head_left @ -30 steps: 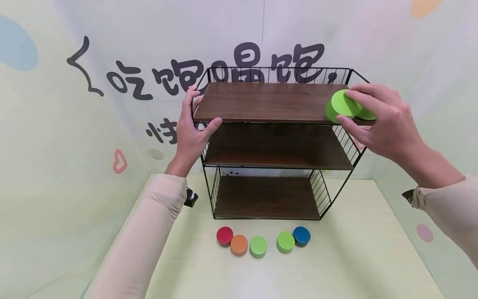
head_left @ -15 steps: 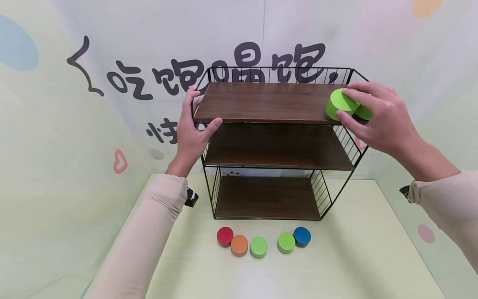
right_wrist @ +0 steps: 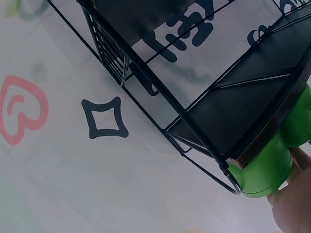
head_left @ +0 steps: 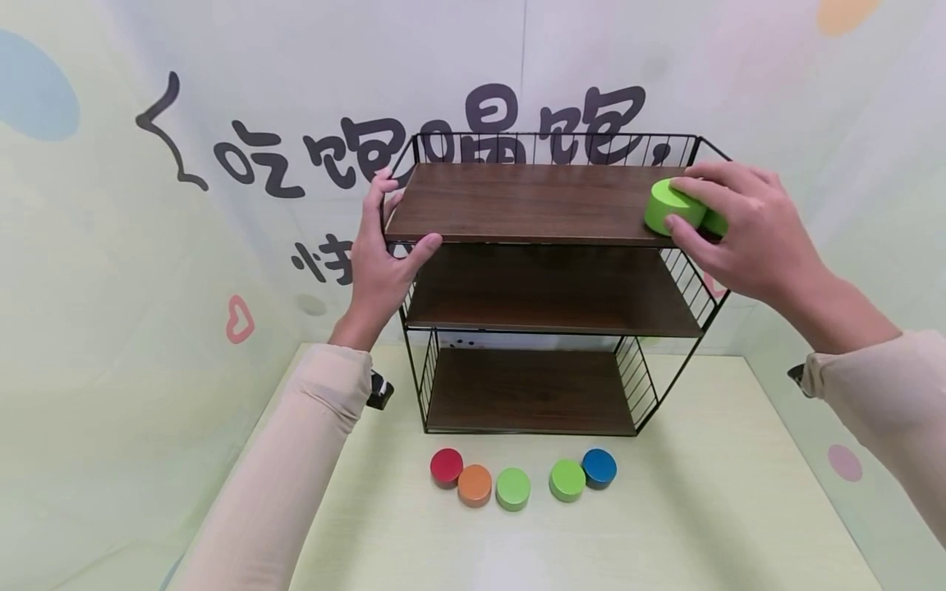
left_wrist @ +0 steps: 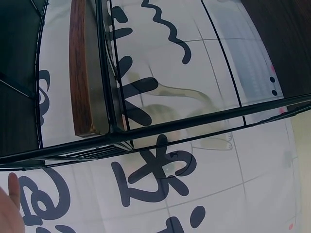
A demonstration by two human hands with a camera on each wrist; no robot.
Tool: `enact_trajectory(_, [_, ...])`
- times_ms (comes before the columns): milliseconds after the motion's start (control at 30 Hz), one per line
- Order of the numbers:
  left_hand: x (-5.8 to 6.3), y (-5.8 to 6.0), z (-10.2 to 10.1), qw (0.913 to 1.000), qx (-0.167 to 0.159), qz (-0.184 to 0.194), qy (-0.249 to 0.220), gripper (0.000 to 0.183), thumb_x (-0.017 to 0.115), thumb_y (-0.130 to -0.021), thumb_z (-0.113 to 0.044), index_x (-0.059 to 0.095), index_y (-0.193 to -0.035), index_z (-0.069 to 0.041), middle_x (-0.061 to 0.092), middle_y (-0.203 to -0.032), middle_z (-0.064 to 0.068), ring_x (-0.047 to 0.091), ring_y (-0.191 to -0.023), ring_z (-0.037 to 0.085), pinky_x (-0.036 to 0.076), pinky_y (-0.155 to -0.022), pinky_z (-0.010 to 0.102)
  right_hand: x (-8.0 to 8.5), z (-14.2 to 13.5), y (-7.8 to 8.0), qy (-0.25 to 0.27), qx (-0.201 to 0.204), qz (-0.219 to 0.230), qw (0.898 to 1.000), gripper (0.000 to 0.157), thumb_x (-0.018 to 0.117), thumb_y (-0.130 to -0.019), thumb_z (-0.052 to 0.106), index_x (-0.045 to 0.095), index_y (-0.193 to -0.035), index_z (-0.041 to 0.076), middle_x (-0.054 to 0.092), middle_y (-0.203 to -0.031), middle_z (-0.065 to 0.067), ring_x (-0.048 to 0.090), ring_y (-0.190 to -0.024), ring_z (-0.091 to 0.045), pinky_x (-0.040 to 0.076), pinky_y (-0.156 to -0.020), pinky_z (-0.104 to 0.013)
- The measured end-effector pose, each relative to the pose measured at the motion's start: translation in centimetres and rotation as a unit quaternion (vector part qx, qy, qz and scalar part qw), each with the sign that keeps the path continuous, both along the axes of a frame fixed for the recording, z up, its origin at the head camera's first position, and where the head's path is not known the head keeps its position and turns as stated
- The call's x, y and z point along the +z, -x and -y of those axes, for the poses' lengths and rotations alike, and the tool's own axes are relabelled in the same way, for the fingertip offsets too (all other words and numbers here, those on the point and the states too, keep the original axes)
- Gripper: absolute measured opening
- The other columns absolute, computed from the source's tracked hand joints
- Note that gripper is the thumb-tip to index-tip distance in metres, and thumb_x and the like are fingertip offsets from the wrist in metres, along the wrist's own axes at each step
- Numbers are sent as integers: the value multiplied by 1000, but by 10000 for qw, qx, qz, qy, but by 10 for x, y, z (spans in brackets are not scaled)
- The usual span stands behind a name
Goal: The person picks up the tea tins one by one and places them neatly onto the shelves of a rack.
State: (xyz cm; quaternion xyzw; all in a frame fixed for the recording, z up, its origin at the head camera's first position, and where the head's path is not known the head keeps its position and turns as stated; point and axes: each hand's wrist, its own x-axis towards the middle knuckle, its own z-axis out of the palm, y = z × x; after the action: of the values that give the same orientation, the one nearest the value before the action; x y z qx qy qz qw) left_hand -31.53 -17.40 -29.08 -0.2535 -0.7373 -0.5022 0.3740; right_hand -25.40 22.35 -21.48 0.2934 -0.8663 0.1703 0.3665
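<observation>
A black wire rack with three dark wooden shelves (head_left: 532, 205) stands on the table. My left hand (head_left: 380, 254) grips the left end of its top shelf, thumb at the front edge and fingers around the wire side. At the opposite end, my right hand (head_left: 754, 230) pinches a bright green round block (head_left: 668, 217) between thumb and fingers, its flat face up, at the shelf's front edge. A second green block (head_left: 714, 222) sits right beside it, mostly hidden by the hand. Below the shelf edge, the right wrist view shows both green blocks (right_wrist: 265, 170).
In front of the rack, on the pale table (head_left: 414, 542), lie a red block (head_left: 447, 467), an orange block (head_left: 475, 486), two green blocks (head_left: 513, 489) and a blue block (head_left: 599, 468). A printed cloth wall (head_left: 259, 222) is close behind and on both sides.
The pinched green block has gone from tilted to nearly level on the top shelf, and my right hand has shifted slightly left. My left hand keeps its grip on the rack.
</observation>
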Motion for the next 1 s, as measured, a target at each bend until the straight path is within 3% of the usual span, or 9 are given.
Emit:
enact_trajectory(167, [0, 1, -1, 10000, -28, 13, -28, 89, 75, -79, -60, 39, -142, -10, 37, -156, -8, 47, -135, 10, 40, -100, 30, 0, -1, 0, -78, -111, -38, 9999, 40, 70, -87, 14, 67, -123, -3, 60, -126, -22, 55, -113, -41, 34, -99, -54])
enact_trajectory(367, [0, 0, 0, 9999, -52, 75, -62, 85, 77, -81, -55, 40, -142, -9, 37, -157, -6, 48, -135, 13, 40, -99, 30, 0, -3, -5, 254, -220, 81, 9994, 42, 70, -86, 14, 67, -125, 0, 61, -126, -21, 54, -116, -40, 32, -99, -51])
enact_trajectory(567, [10, -16, -7, 9999, -110, 72, -90, 78, 76, -85, -46, 39, -139, -3, 37, -157, 3, 47, -136, 25, 39, -101, 30, 2, -10, -14, 584, -118, -428, 9973, 43, 71, -83, 16, 68, -123, 1, 64, -123, -21, 57, -114, -40, 34, -96, -49])
enact_trajectory(733, [17, -28, -12, 9997, -170, 120, -146, 77, 76, -86, -43, 38, -140, -2, 38, -156, 2, 48, -136, 25, 41, -99, 30, 3, -16, -25, 754, -32, -829, 9937, 48, 64, -85, 31, 70, -120, -1, 65, -121, -22, 59, -112, -43, 35, -95, -44])
enact_trajectory(1000, [17, -27, -13, 9996, -191, 89, -175, 76, 77, -86, -40, 38, -138, 0, 39, -155, 0, 49, -134, 26, 41, -96, 28, -7, -5, -43, 1153, 295, -1238, 9851, 65, 59, -89, 55, 72, -108, -6, 68, -108, -25, 62, -105, -37, 34, -94, -34])
